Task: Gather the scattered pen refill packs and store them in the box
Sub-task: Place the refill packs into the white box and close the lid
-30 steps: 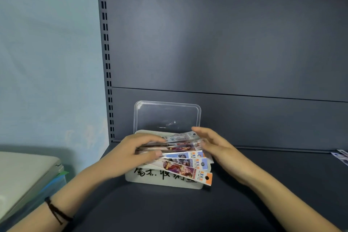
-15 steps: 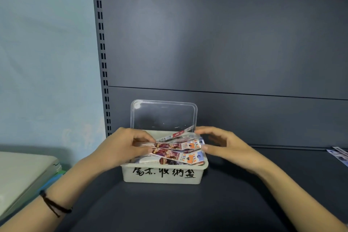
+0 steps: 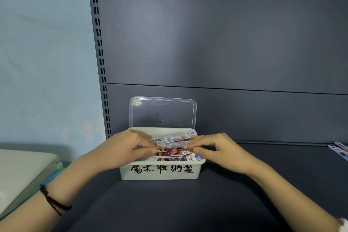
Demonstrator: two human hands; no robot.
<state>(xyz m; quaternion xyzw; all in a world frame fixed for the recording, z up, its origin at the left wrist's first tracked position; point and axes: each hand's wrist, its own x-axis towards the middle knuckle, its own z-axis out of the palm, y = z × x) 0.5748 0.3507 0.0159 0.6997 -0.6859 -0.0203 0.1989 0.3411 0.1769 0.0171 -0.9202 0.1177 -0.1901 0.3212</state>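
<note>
- The left hand (image 3: 124, 149) has its fingers curled and pinches the left end of a bundle of long, flat, colour-printed pen refill packs (image 3: 172, 147).
- The right hand (image 3: 220, 151) pinches the bundle's right end between thumb and curled fingers.
- Between the two hands the packs lie fanned across the open top of a white rectangular plastic box with black handwritten characters on its front (image 3: 160, 172); the lowest packs sit inside its rim.
- Just beyond the hands, the box's clear plastic lid (image 3: 162, 112) stands upright.
- The box rests on a dark grey shelf surface (image 3: 169, 203) beneath both forearms.
- Well to the right of the right hand, loose printed packs (image 3: 340, 151) lie at the shelf's edge.
- A black cord bracelet (image 3: 54, 202) circles the left wrist.
</note>
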